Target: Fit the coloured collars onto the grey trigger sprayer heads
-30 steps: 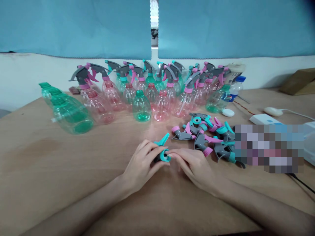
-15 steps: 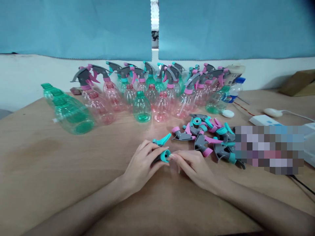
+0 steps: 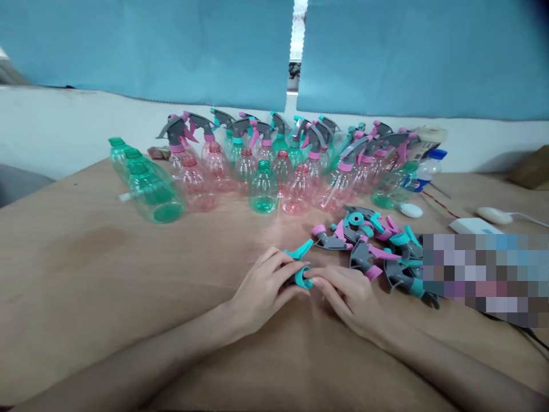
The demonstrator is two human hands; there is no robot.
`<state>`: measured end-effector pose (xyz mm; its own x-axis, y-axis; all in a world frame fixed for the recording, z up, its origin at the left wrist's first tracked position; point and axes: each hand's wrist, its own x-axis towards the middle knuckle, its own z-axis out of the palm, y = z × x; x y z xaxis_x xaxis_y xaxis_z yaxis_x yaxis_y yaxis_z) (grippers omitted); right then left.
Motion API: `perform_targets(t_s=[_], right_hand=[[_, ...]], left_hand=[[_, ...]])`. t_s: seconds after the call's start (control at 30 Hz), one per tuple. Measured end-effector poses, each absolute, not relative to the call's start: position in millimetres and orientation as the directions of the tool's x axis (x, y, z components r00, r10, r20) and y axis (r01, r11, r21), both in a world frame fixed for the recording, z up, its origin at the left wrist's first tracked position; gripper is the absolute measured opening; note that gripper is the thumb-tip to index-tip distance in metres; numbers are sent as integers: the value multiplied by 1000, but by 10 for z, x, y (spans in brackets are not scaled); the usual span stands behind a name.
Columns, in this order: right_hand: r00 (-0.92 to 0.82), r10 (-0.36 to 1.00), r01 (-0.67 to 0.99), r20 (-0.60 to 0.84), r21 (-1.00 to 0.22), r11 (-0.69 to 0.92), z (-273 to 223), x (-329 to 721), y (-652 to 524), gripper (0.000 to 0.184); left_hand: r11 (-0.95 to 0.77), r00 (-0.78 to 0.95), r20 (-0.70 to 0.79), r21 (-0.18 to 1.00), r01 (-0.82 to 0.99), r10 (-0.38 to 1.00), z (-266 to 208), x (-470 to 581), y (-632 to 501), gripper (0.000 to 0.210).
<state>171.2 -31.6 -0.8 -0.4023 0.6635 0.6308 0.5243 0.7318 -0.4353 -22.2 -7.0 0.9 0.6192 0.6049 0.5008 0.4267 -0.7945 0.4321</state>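
My left hand [image 3: 265, 289] is wrapped around a trigger spray head [image 3: 304, 277], grey with a teal collar and teal trigger. The collar's opening faces right, and the trigger sticks up past my fingers. My right hand [image 3: 354, 294] is closed, thumb and fingertips pinched together right at the collar's mouth. Anything small between those fingertips is hidden. Just beyond my right hand lies a pile of loose spray heads [image 3: 364, 254] in grey with pink or teal parts.
Behind my hands stand pink bottles [image 3: 295, 191] and green bottles [image 3: 263, 191], several topped with spray heads. Green bottles [image 3: 156, 191] are at the left. A white oval object [image 3: 411, 210], a labelled bottle with blue cap [image 3: 424, 171] and a white box [image 3: 474, 226] are at the right.
The camera view has turned slightly left, so everything appears shifted right. My right fingertips have come closer to the collar's mouth. My left hand keeps its hold on the spray head.
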Motion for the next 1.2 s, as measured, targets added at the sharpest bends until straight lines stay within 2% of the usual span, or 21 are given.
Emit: perform_targets(t_s=[0.2,0.3,0.4,0.57,0.67,0.83,1.03,1.2], right_hand=[[-530,461,567,712,-106,817,17,1741,-241,39],[-541,428,606,724,-18,796,49,1767,-190,36],[-535,425,588,730,-39,808,54,1768,-189,34],[-578,383,434,720,-126,892,-13,1784,-199,33],[-580,387,425,717,-139,894,-38,1818,-160,31],[-547,420,494,724,-126,860,-10,1827,-125,27],[-548,388,418,741,-159,894,-27,1850,-165,22],[-496,410,450,765,-177,875,-29,1848,-214,24]], left_hand=[[-704,631,388,599,382,672,75,-237,-86,29],[-654,642,336,669,352,689,136,-252,-81,34],[-634,677,292,699,330,675,167,-266,-80,36],[-586,722,239,762,275,649,131,-282,-73,41],[-565,717,236,783,259,656,108,-285,-58,40],[-582,729,220,761,288,648,112,-278,-51,39],[-606,709,263,743,284,655,126,-278,-41,36],[-626,682,294,717,306,669,152,-290,-21,33]])
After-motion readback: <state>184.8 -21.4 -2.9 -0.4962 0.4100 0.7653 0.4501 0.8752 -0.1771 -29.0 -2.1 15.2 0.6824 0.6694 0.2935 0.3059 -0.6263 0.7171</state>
